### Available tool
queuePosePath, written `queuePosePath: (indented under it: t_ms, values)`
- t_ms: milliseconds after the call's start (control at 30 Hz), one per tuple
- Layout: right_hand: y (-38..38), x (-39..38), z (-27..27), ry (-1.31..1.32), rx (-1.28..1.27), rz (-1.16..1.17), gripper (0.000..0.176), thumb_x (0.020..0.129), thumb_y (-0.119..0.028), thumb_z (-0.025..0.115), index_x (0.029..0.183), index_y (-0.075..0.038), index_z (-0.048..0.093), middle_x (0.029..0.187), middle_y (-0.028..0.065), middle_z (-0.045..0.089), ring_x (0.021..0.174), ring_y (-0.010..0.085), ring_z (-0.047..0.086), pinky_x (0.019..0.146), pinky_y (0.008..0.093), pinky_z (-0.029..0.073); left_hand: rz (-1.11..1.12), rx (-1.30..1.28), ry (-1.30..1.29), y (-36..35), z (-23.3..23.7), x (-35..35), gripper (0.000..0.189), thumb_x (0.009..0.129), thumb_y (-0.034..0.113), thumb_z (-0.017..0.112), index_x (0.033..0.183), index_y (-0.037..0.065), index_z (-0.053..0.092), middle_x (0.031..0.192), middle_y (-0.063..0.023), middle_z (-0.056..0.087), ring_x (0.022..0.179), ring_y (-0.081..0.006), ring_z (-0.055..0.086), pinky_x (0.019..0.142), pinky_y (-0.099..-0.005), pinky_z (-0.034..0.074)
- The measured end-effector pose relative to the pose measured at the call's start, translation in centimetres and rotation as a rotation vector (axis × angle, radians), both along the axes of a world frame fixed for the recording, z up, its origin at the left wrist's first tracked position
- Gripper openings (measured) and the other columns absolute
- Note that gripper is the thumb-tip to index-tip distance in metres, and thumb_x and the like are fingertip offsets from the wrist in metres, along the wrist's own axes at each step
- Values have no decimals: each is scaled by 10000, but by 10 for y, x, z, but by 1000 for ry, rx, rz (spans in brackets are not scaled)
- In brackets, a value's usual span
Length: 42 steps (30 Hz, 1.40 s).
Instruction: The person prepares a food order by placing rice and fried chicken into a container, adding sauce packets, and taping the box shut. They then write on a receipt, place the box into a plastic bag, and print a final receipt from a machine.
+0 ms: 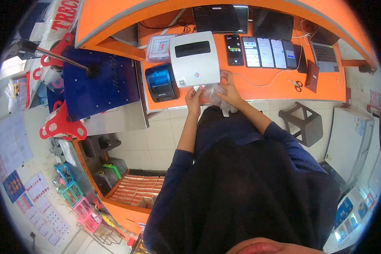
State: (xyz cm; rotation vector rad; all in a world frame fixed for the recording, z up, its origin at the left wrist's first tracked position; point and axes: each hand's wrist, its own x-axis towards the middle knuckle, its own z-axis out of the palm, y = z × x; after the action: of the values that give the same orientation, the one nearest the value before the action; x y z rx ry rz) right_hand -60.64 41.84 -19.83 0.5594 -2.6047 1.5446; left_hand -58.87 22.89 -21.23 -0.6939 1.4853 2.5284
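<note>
A white label printer (194, 67) stands at the front of the orange desk. At its front edge my left hand (193, 101) has its fingers closed on a small white paper label (196, 88). My right hand (231, 94) is by the printer's right front corner, its fingers closed on a crumpled clear plastic bag (212, 95). The bag hangs between both hands, over the desk edge. What is inside the bag is hard to make out. Left of the white printer sits a smaller black and blue printer (161, 83).
Several phones (266, 53) lie in a row behind my right hand, near a laptop (324, 55). Scissors (297, 85) and a white cable (258, 84) rest on the desk (258, 93). A grey stool (302, 122) stands on the floor at right. Monitors (221, 19) line the back.
</note>
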Motion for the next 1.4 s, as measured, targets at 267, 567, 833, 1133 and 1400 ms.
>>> queuePosePath:
  t_ms: [267,567,833,1133,1400]
  values:
    - [-4,0,15,-73,79,18,255,701,-127,706,888,43,672,1287,213,317,1190,361,370,971,443,369,-29,-64,-9,-5,8,0,170,890,154,657,966,3,645,934,-55,663,832,-117,627,721,-229,471]
    - [-14,-6,17,-60,80,-54,204,682,-122,737,801,36,691,1375,235,270,1297,400,285,978,449,368,-137,-198,-5,-16,-9,-1,135,880,138,666,897,5,653,794,4,618,698,-61,548,629,-217,438]
    - [-14,-8,16,-108,84,-66,166,682,-111,738,710,40,674,1275,203,328,1237,364,337,972,428,382,-134,-96,29,-14,0,-3,167,887,139,653,956,-13,657,883,-48,662,796,-102,614,736,-254,506]
    - [-11,-23,55,-35,77,25,204,640,-85,734,586,42,584,1025,158,349,1048,313,420,839,375,424,-74,-118,-95,-19,7,-7,209,869,171,672,949,-12,611,902,-74,619,794,-162,628,729,-266,521]
    - [-1,-64,110,-45,60,2,273,659,-116,754,574,49,555,951,132,420,894,264,496,737,334,438,164,-143,-197,4,46,-19,248,762,63,738,899,-44,561,864,-119,609,733,-198,652,653,-298,577]
